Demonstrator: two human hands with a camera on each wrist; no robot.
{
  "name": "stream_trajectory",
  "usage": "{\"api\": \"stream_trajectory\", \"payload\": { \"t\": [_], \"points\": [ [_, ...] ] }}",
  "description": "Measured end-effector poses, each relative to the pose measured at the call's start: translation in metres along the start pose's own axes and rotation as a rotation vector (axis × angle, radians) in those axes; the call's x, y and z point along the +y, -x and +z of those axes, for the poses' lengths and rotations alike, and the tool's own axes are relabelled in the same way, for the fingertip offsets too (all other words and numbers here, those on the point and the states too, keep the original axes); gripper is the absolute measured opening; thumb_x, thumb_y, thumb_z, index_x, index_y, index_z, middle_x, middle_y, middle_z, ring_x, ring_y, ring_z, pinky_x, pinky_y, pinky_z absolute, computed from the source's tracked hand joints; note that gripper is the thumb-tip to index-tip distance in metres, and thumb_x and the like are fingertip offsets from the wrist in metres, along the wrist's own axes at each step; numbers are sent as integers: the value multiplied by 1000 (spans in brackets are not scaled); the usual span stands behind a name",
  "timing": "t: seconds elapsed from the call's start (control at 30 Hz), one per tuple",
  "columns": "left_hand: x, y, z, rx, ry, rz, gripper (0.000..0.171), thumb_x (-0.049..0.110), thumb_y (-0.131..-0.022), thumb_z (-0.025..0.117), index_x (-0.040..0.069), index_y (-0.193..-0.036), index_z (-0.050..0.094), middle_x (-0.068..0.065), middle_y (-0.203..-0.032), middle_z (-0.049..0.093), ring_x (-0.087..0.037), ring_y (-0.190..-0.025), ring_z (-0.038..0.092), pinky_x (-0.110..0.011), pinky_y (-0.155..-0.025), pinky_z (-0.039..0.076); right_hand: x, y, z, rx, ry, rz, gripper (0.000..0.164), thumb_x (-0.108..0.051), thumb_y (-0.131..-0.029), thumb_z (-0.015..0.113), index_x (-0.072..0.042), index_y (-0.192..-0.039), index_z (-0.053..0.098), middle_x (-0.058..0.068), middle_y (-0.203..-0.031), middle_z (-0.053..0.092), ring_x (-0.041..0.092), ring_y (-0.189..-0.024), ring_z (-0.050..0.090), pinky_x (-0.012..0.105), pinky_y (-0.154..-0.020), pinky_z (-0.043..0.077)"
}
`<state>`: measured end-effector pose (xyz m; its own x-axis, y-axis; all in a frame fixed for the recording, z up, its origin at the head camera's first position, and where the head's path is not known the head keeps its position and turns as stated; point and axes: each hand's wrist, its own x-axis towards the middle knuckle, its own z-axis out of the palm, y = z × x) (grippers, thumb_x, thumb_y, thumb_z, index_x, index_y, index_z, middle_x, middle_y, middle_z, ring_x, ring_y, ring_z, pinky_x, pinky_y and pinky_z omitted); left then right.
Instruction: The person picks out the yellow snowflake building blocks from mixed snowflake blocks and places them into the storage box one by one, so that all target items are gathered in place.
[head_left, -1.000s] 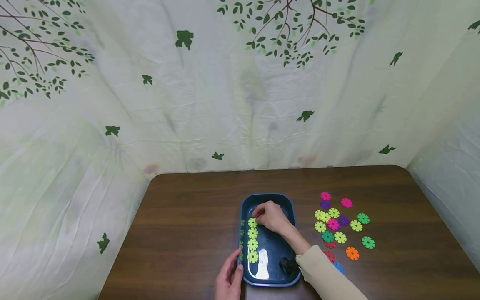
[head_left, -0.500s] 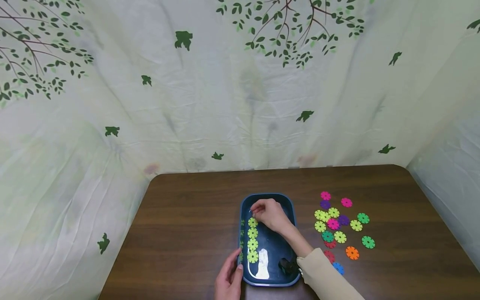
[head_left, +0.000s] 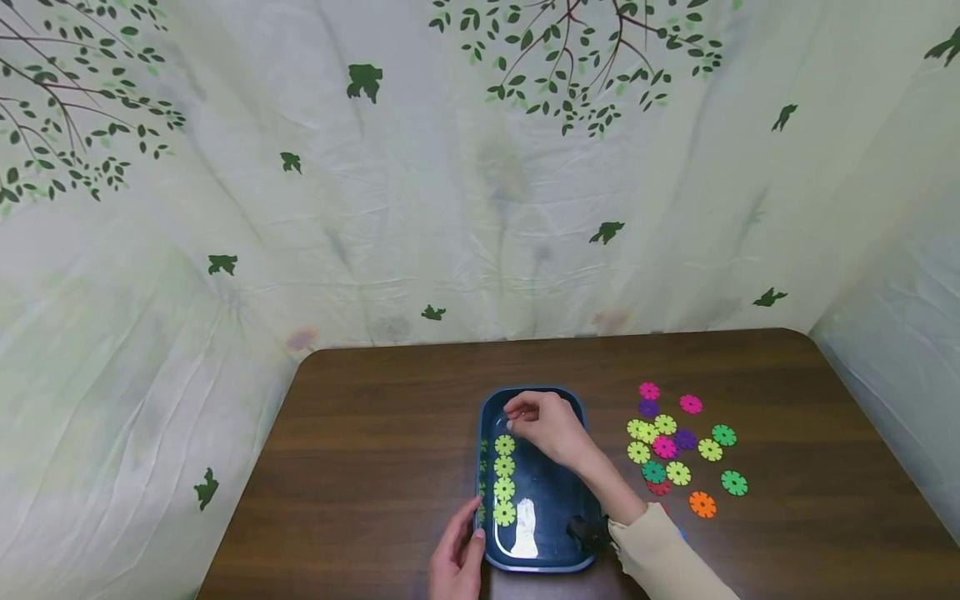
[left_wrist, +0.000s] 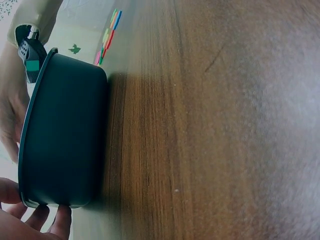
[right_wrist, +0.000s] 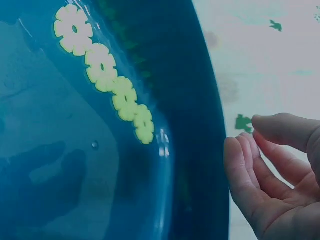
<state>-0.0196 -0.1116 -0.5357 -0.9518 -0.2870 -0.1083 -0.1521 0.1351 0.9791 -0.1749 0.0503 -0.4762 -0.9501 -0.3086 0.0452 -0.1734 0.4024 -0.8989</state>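
A dark blue tray point(head_left: 551, 557) stands on the wooden table. Along its left inner side, several yellow-green notched flower discs point(head_left: 505, 488) form a straight row. My left hand point(head_left: 457, 554) holds the tray's left edge; in the left wrist view the thumb is at the rim and the fingers point(left_wrist: 61, 222) touch the outer wall. Over the tray's far part, just beyond the row's far end, hovers my right hand point(head_left: 551, 425). In the right wrist view its thumb and fingers are bent loosely toward each other, with no disc visible between them.
Loose notched discs in pink, purple, yellow, green and orange lie right of the tray, among them an orange disc point(head_left: 702, 504). The right sleeve point(head_left: 667, 554) covers some. A black wrist device point(head_left: 588, 533) hangs over the tray's near right corner. A patterned cloth point(head_left: 450, 208) stands behind the table.
My right hand has risen slightly away from the row's farthest disc, its fingertips now apart from it. The left hand and the tray stay in place.
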Motion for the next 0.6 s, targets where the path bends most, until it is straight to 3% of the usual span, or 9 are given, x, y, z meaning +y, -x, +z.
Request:
{"api": "stream_trajectory", "payload": {
  "t": [0.13,0.33,0.6],
  "points": [
    [0,0,0,1,-3,2,41,-6,-91,55,7,-130,62,-21,-131,59,-31,-118,58,-16,-86,47,-4,6,-6,51,24,9,16,-11,-90,71,-14,-106,72,-5,-95,69,15,-86,62,32,-73,55],
    [0,0,-1,-1,-13,0,40,-5,-92,56,9,-129,63,-19,-132,59,-31,-119,57,-17,-87,47,-11,15,-17,92,25,13,19,-13,-88,74,-18,-106,72,1,-100,70,13,-86,63,35,-79,56],
    [1,1,-1,-12,-20,-4,40,-4,-92,57,10,-130,62,-19,-133,58,-33,-121,56,-18,-88,46,-11,29,-32,110,52,27,24,-15,-87,76,-17,-110,71,-1,-99,69,12,-86,62,33,-79,56]
  ]
}}
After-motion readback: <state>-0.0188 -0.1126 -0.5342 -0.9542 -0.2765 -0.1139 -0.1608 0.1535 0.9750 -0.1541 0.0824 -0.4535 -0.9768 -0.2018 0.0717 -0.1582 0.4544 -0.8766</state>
